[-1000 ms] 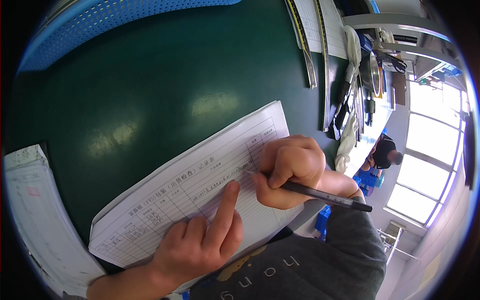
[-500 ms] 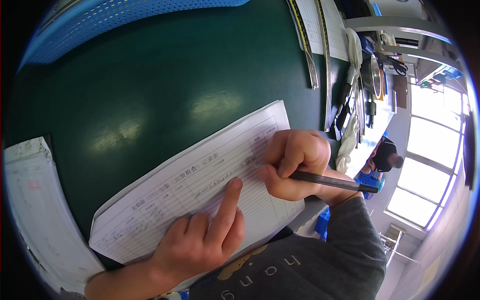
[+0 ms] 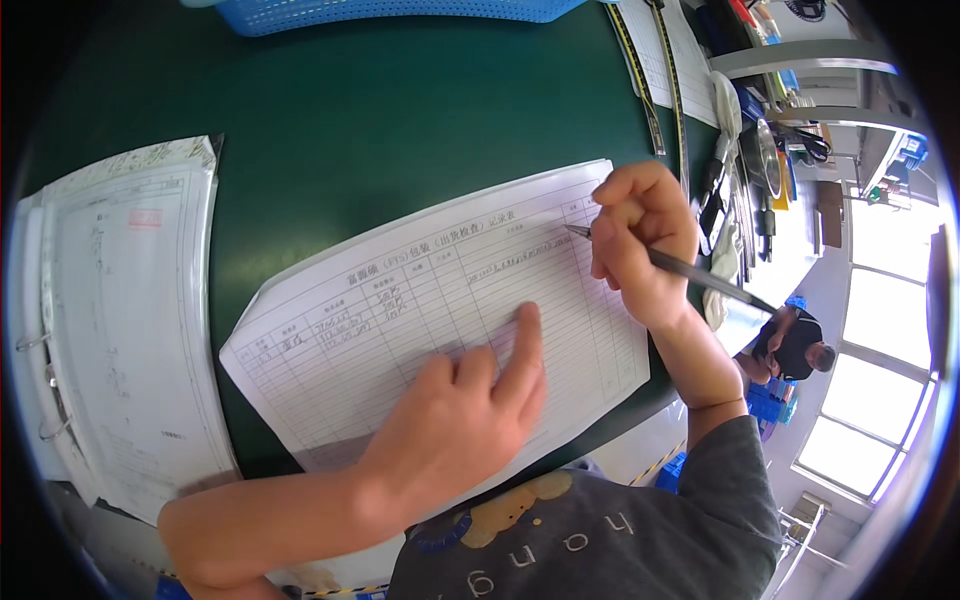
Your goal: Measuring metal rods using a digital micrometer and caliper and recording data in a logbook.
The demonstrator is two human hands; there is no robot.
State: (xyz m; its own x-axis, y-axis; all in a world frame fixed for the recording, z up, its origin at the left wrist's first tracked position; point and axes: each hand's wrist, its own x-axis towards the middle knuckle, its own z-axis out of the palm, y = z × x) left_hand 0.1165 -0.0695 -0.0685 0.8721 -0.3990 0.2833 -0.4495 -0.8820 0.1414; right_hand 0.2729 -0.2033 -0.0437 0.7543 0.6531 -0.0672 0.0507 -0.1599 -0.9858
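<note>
A stack of printed table forms (image 3: 590, 340) lies slanted on the green table, its top sheet partly filled in by hand. My right hand (image 3: 645, 245) is closed around a dark pen (image 3: 712, 278) at the upper right of the sheet. The pen's tip points at the upper rows, near the end of a handwritten line; whether it touches the paper I cannot tell. My left hand (image 3: 460, 415) rests on the middle of the form and holds nothing. Its index finger is stretched out below the written line, and the other fingers are loosely bent.
An open ring binder (image 3: 140, 320) with sleeved sheets sits at the left. Beyond the form are a blue perforated basket (image 3: 400, 14) and steel rulers (image 3: 675, 110). A metal bowl (image 3: 762, 160) and tools line the right side. Another person (image 3: 795, 340) sits farther off, near windows.
The view has shifted, bringing more of the binder into sight. My right hand has moved the pen tip up from the written line. My left index finger sits lower, farther from the writing.
</note>
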